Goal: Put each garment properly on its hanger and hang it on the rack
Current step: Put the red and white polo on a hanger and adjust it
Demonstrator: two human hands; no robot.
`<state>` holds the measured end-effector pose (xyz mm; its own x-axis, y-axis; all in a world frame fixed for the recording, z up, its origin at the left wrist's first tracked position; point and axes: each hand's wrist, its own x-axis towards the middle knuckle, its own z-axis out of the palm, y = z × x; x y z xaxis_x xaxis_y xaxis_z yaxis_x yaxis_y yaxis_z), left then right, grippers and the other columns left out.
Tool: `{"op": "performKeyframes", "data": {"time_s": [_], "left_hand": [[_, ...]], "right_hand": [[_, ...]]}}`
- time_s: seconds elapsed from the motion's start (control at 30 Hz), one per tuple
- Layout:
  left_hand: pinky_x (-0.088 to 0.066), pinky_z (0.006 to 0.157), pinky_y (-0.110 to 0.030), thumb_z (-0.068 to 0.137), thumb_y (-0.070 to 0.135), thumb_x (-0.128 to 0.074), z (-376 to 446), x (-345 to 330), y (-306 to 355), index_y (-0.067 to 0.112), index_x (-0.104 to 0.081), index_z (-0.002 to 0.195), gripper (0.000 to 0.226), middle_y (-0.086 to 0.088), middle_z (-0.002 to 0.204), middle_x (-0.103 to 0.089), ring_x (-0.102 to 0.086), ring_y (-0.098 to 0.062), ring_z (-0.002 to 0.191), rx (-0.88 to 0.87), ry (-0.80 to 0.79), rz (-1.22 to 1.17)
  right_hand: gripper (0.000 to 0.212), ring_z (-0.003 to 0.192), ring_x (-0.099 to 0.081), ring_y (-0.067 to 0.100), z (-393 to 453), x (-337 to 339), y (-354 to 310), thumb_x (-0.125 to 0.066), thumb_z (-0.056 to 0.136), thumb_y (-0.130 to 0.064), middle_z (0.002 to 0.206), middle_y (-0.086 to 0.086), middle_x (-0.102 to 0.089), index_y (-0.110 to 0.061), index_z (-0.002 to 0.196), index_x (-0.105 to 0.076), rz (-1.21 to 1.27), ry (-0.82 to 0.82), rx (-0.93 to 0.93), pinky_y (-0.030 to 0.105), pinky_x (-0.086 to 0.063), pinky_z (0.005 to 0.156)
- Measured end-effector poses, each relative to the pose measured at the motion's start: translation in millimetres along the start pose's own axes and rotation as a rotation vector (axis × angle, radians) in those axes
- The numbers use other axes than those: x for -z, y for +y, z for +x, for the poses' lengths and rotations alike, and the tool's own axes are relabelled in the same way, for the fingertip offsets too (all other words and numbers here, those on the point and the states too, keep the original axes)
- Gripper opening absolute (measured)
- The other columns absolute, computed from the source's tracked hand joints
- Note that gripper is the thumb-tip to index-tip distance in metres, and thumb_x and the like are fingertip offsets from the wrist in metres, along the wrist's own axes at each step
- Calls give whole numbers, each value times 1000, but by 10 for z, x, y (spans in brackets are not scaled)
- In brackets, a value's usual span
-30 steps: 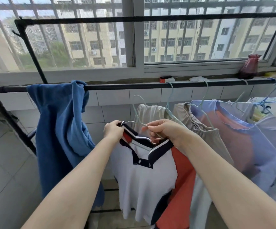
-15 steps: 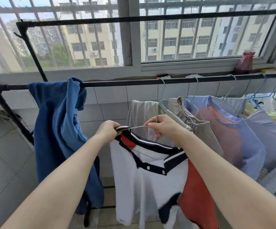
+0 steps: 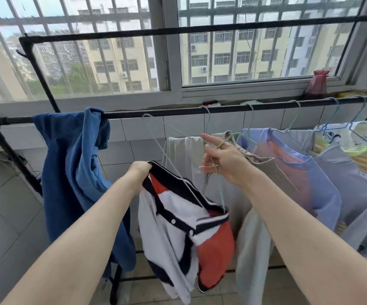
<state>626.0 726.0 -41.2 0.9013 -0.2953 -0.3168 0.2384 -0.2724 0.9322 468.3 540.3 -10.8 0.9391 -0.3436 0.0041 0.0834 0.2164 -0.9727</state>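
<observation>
A white, red and navy polo shirt (image 3: 178, 221) hangs in front of me, partly on a pale green wire hanger (image 3: 167, 155). My left hand (image 3: 139, 172) grips the shirt's navy collar at its left shoulder. My right hand (image 3: 224, 158) holds the hanger's wire, with the index finger pointing up and left. The hanger's hook (image 3: 147, 116) reaches up just below the black rack bar (image 3: 167, 112) without sitting on it. The hanger's right end goes down inside the shirt's neck opening.
A blue garment (image 3: 74, 172) is draped over the bar at the left without a hanger. To the right, several garments (image 3: 288, 172) hang on hangers along the bar. A barred window (image 3: 178, 51) and a sill with a red bag (image 3: 315, 84) lie behind.
The hanger has tipped up, its hook now rising toward the bar. My right hand has lifted and opened its index finger; the shirt hangs lower on the right side.
</observation>
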Motion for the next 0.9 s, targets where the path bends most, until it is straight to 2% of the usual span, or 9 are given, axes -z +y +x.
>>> {"op": "performKeyframes", "data": {"time_s": [0.07,0.13,0.23,0.33,0.43,0.53,0.67,0.77,0.9], "left_hand": [[-41,66,-35,93,6,-45,-62,-60,43,10,-51,72,22,-8,68,-49,-47,-23,63,-4,-15,33],[-43,64,-34,93,7,-45,-101,-76,66,9,-53,75,20,-9,70,-50,-49,-23,64,2,-11,48],[-46,74,-37,93,12,-48,-132,-26,60,6,-56,89,11,-11,83,-53,-52,-27,80,-1,16,66],[-46,76,-41,85,8,-49,-163,64,59,6,-59,94,13,-12,84,-53,-51,-29,83,-40,23,70],[-50,73,-41,83,4,-48,-194,127,63,7,-63,91,17,-13,81,-55,-52,-28,76,-85,15,58],[-41,62,-34,88,5,-49,-255,178,65,10,-53,73,17,-9,69,-48,-47,-24,63,-97,20,78],[-36,56,-29,91,1,-46,-318,285,35,11,-48,69,24,-8,67,-45,-44,-22,60,-186,42,128],[-44,66,-35,95,9,-50,-333,354,2,13,-62,82,18,-11,79,-54,-53,-25,73,-194,51,86],[-39,70,-37,96,21,-55,-360,387,-26,15,-63,82,17,-10,86,-50,-47,-25,79,-195,63,70]], "right_hand": [[31,63,-59,11,-38,-119,-17,-51,100,-10,66,3,-57,-31,116,-67,-99,-148,40,43,-58,82],[28,65,-58,12,-22,-231,-64,-51,100,-8,67,3,-57,-24,114,-69,-221,-146,132,44,-59,84],[24,57,-58,15,18,-366,-144,-48,101,-7,64,6,-51,-14,120,-61,-293,-52,214,41,-62,65],[28,54,-61,19,29,-466,-91,-44,103,-10,63,6,-48,-19,125,-58,-535,-37,170,39,-60,54],[18,57,-66,25,38,-554,58,-47,101,-14,65,10,-52,-5,106,-63,-555,43,110,43,-61,58],[23,72,-69,28,91,-630,166,-49,101,-17,76,15,-60,1,93,-59,-515,57,53,43,-62,71],[34,70,-69,25,84,-697,194,-50,100,-20,78,12,-70,3,78,-61,-906,-39,150,39,-57,75],[42,67,-58,18,79,-683,188,-58,95,-35,63,-2,-55,-15,58,-53,-1214,17,251,31,-46,66],[31,75,-50,13,175,-612,259,-63,93,-29,79,-2,-47,-16,65,-69,-916,19,321,28,-41,78]]}}
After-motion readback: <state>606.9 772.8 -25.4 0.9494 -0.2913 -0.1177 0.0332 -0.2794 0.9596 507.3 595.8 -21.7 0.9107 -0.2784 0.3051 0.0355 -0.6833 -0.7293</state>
